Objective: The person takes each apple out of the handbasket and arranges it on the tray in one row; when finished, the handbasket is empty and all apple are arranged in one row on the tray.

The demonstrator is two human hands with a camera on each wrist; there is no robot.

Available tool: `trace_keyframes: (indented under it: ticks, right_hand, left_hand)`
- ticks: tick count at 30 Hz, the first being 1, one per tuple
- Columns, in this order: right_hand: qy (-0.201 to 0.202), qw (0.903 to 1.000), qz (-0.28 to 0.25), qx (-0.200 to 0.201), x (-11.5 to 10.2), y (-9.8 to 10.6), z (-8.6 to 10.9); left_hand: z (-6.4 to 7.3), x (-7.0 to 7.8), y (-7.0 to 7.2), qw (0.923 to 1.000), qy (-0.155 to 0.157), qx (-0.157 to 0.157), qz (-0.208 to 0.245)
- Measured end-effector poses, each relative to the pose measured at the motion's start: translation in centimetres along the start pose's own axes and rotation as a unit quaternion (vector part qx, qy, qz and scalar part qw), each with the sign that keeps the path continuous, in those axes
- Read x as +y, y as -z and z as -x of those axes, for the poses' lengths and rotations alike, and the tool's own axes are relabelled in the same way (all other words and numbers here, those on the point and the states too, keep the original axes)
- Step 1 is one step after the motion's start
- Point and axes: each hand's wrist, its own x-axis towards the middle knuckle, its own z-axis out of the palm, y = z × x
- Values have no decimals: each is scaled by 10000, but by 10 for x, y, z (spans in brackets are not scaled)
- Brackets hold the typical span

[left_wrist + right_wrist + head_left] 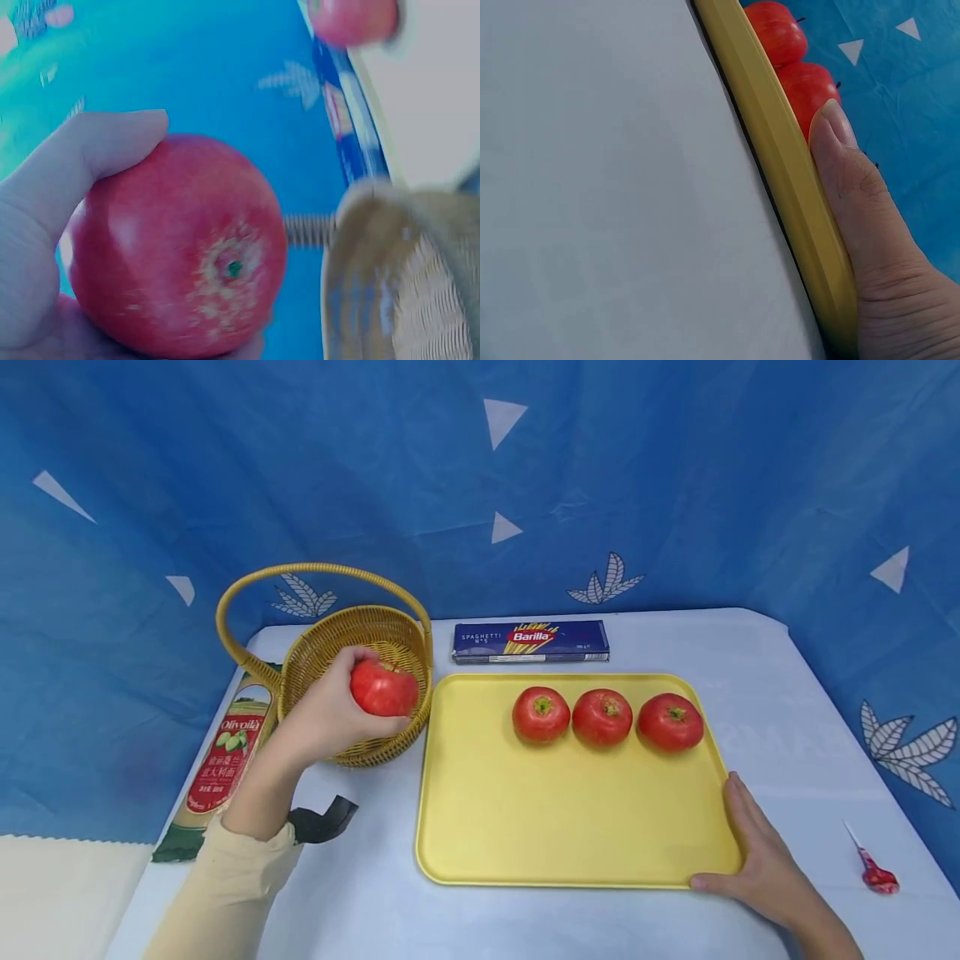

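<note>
My left hand (333,706) grips a red apple (384,687), held over the wicker basket (352,747). In the left wrist view the thumb lies along the apple's side and its dimpled end (232,268) faces the camera. At the near right corner of the yellow tray (570,810), my right hand (761,856) rests with thumb and fingers spread: the thumb touches the front edge, the fingers the right rim. The right wrist view shows a digit straight along the tray's rim (780,150). Three red apples (602,717) sit in a row in the tray's back half.
A blue spaghetti box (531,642) lies behind the tray. Left of the basket is a long pasta packet (228,747), partly covered by the left arm. The basket's tall handle (322,568) arches above it. A wrapped lollipop (876,872) lies far right. Blue cloth (420,468) hangs behind.
</note>
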Motion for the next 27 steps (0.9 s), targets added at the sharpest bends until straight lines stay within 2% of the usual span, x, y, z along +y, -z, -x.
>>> trace_keyframes:
  ticks: [5,10,13,19,23,27]
  right_hand:
    - [44,10000,-79,35,1,-1,0]
    - [132,9999,-68,85,1,-4,0]
    - [175,9998,-39,110,1,-5,-1]
    - [118,9999,13,101,0,-4,-1]
    - [79,9999,72,100,0,-2,-1]
    - [37,10000,64,66,0,-2,0]
  left_hand:
    - [6,15,-32,9992,-351,162,84]
    - [3,19,-68,9985,-406,339,131]
    - [-2,16,-90,9982,-381,443,126]
    - [-17,3,-128,9947,-421,898,283]
    - [-28,-5,-146,9932,-309,1072,336]
    - [-38,-10,-159,9919,-279,1213,271]
